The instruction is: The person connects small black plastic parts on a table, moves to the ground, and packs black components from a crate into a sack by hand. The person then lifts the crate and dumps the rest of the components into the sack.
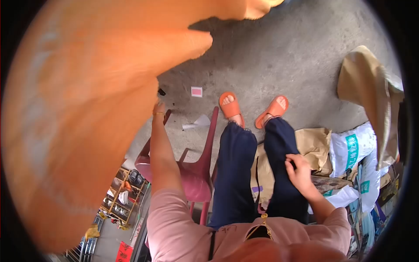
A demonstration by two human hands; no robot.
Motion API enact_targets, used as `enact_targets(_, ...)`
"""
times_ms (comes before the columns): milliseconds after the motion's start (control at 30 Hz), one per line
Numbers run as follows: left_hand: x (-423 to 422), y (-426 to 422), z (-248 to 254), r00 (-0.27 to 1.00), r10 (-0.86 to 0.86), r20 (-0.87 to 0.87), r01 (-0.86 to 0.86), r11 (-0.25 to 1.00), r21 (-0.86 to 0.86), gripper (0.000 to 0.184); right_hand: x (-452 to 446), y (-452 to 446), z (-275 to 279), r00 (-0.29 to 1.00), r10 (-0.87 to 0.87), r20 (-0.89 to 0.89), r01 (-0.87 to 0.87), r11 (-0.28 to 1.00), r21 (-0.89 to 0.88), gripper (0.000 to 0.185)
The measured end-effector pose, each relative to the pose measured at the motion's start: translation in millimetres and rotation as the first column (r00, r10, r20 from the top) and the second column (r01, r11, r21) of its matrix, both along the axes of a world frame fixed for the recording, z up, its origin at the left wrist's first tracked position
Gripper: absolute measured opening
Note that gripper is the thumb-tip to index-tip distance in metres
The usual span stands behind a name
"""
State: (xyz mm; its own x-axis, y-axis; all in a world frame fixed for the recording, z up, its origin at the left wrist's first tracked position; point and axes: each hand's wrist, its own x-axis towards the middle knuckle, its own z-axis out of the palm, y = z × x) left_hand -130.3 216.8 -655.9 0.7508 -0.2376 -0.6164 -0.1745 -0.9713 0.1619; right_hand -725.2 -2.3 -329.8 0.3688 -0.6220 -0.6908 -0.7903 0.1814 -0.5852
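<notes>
Fingers of the left hand [160,106] meet the ragged edge of the orange sheet [87,109] and are lost there; I cannot tell whether they clamp it or merely touch it. That sheet fills the left and top, close to the camera. Handling it well probably calls for a firm hold near the edge, with slack kept clear of the maroon chair [196,179] beside the arm, so nothing snags. Farther right are orange slippers [233,109], then the right hand [300,173], resting on dark trousers [235,170], its fingers loosely bent, slightly apart, with nothing visible in them; it could steady a drooping part. White sacks [365,140] lie beyond. The sheet's outer reaches are cut off, its material is unclear, and the far-right clutter is too jumbled to name.
</notes>
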Motion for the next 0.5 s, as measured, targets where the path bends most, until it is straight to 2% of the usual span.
enact_targets(33, 2.7, 7.6, -9.2, 1.000, -0.002, -0.025, 0.003, 1.000, 0.015, 0.049, 6.4, -6.7, -0.7, 0.996, 0.089, 0.016, -0.088, 0.994, -0.070, 0.019)
enact_targets(67, 0.0, -0.5, -15.6, 0.999, -0.003, -0.054, 0.004, 1.000, 0.017, 0.051, 11.4, -13.0, 0.6, 0.993, 0.119, 0.018, -0.118, 0.992, -0.046, 0.019)
enact_targets(100, -2.8, -12.6, -20.6, 0.997, -0.005, -0.080, 0.006, 1.000, 0.014, 0.053, 11.5, -14.2, 0.2, 0.992, 0.125, 0.019, -0.123, 0.991, -0.050, 0.017)
enact_targets(133, -7.8, -18.6, -26.6, 1.000, -0.002, -0.026, 0.002, 1.000, 0.009, 0.051, 11.7, -17.1, -0.4, 0.991, 0.131, -0.005, -0.131, 0.990, -0.046, 0.017)
enact_targets(233, 19.4, 1.9, -85.1, 0.993, 0.092, -0.069, -0.090, 0.995, 0.030, 0.052, 11.3, -23.2, -5.9, 0.990, 0.121, -0.071, -0.124, 0.992, -0.038, 0.014)
enact_targets(267, 28.9, 8.4, -99.0, 0.998, -0.008, -0.067, 0.007, 1.000, -0.023, 0.053, 10.2, -23.6, -7.0, 0.988, 0.132, -0.085, -0.137, 0.989, -0.056, 0.013)
enact_targets(300, 34.0, 13.6, -115.0, 0.986, 0.123, -0.110, -0.126, 0.992, -0.024, 0.054, 10.7, -25.1, -7.9, 0.984, 0.158, -0.087, -0.165, 0.984, -0.075, 0.014)
enact_targets(367, 32.1, -10.4, -96.3, 0.907, 0.377, -0.188, -0.383, 0.924, 0.002, 0.057, 9.8, -27.7, -11.1, 0.979, 0.176, -0.105, -0.186, 0.979, -0.086, 0.014)
enact_targets(400, 5.9, -40.3, -66.7, 0.899, 0.403, -0.172, -0.408, 0.913, 0.005, 0.060, 8.9, -28.9, -12.0, 0.977, 0.170, -0.125, -0.182, 0.980, -0.086, 0.014)
enact_targets(500, 19.3, -19.2, -93.9, 0.869, 0.473, -0.148, -0.480, 0.877, -0.021, 0.063, 6.7, -32.1, -13.7, 0.981, 0.147, -0.123, -0.158, 0.984, -0.082, 0.014)
